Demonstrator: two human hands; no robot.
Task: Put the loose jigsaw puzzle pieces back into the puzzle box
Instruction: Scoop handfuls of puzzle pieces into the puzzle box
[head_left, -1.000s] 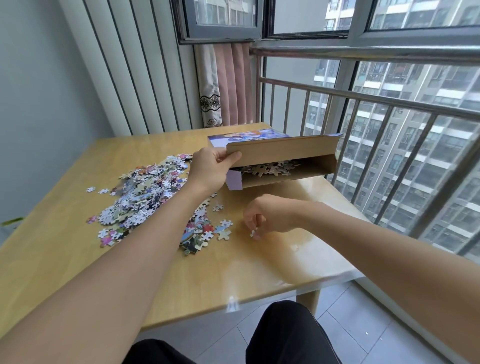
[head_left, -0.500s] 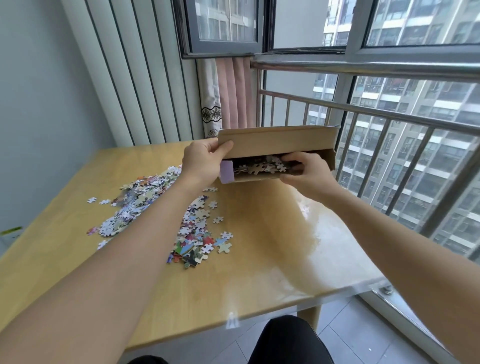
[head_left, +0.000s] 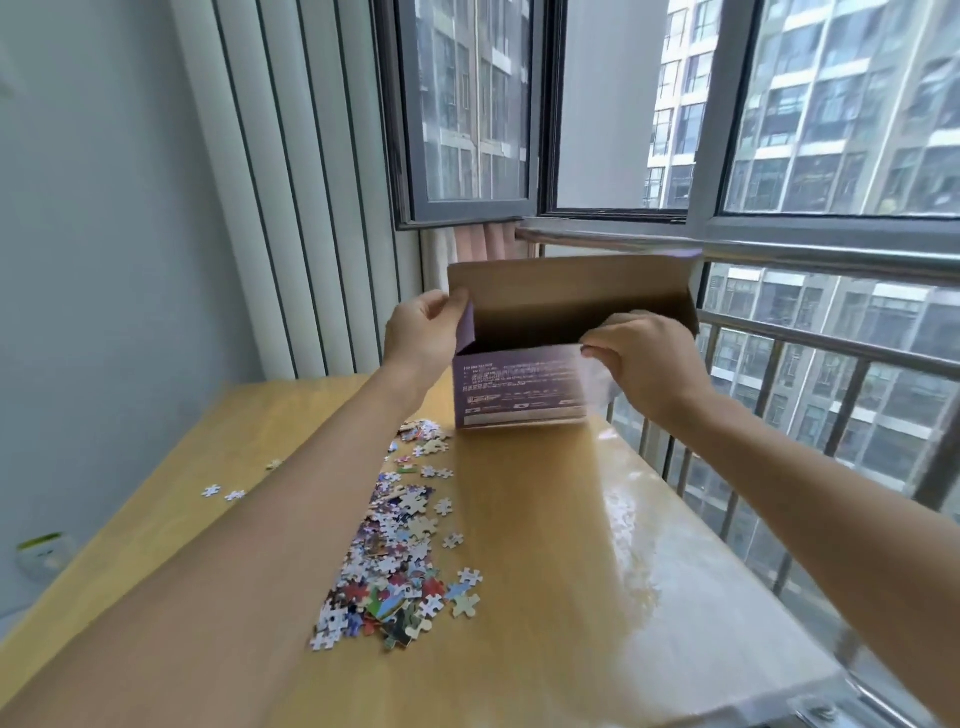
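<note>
The puzzle box (head_left: 519, 387) stands on end above the far side of the wooden table (head_left: 545, 597), its purple printed face toward me and its brown lid flap raised. My left hand (head_left: 423, 332) grips the box's upper left corner. At the right end, my right hand (head_left: 644, 358) grips the front wall's top edge. A heap of loose jigsaw pieces (head_left: 400, 561) lies on the table beside my left forearm, which hides part of it. The inside of the box is dark and its contents cannot be seen.
A few stray pieces (head_left: 223, 492) lie far left on the table. A metal railing (head_left: 779, 254) and windows run along the table's right and far sides. Ribbed wall panels stand at the left.
My right hand left the table, reached into the box's opening, then took hold of its front edge. Both hands lifted and tipped the box upright. My view has tilted up.
</note>
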